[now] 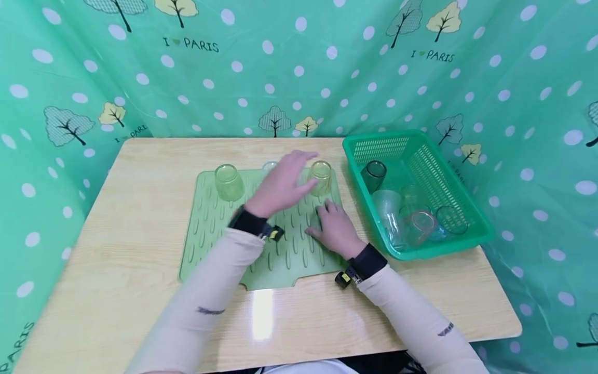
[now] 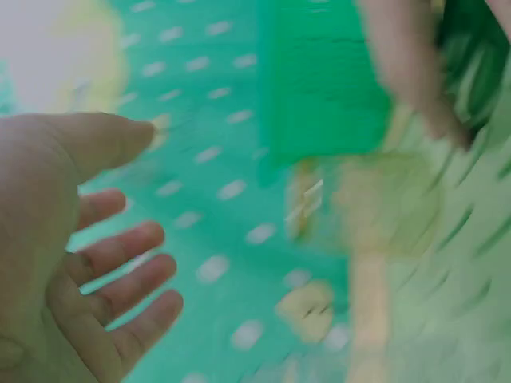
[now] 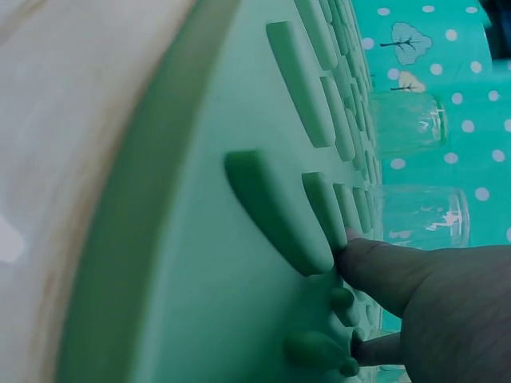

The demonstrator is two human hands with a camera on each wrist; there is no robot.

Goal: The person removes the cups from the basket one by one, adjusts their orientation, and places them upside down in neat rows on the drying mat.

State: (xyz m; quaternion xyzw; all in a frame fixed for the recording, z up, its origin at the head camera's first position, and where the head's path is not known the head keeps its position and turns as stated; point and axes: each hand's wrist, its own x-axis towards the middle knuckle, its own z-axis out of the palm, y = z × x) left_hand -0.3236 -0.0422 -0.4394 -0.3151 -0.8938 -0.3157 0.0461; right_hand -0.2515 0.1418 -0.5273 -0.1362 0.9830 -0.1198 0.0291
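Observation:
A pale green ribbed drying mat [image 1: 210, 234] lies on the wooden table. Along its far edge stand three upturned glasses: a yellow-green one [image 1: 229, 182], a clear one [image 1: 269, 167] partly hidden by my left hand, and another yellow-green one [image 1: 321, 176]. My left hand [image 1: 299, 171] hovers over the mat between them, fingers spread and holding nothing; the left wrist view shows its bare palm [image 2: 136, 231]. My right hand [image 1: 327, 218] rests flat on the mat's right part, and its fingertips [image 3: 359, 255] press on the mat [image 3: 200, 279].
A green plastic basket [image 1: 388, 136] stands at the table's right side and holds several glasses, among them a dark green one [image 1: 374, 174] and a clear one [image 1: 388, 205]. A spotted green curtain encloses the table on three sides.

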